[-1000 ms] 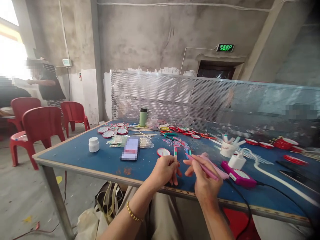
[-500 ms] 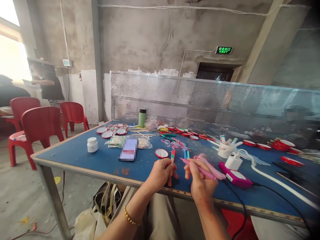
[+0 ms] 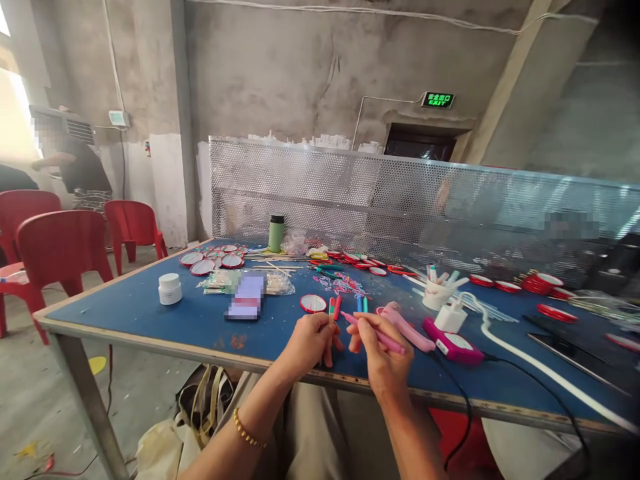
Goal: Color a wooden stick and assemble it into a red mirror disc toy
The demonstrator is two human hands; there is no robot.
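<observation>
"Pink, pen-shaped tool (image 3: 389,342): where is it?"
"In the right hand (image 3: 387,357), fingers curled around it, its tip pointing toward ten o'clock."
"And the left hand (image 3: 307,341)?"
"Thumb and fingers pinched together on a slim red-and-green strip (image 3: 331,307), jutting up at its one o'clock."
"Beyond that?"
"A round, white, red-rimmed disc (image 3: 313,304) lies on the blue tabletop (image 3: 200,327) at twelve o'clock from the left hand."

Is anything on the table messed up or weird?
Yes: a rusty-brown patch on the blue tabletop, between the phone and the front edge. It stands out against the blue; stain or wear, I can't tell.
</observation>
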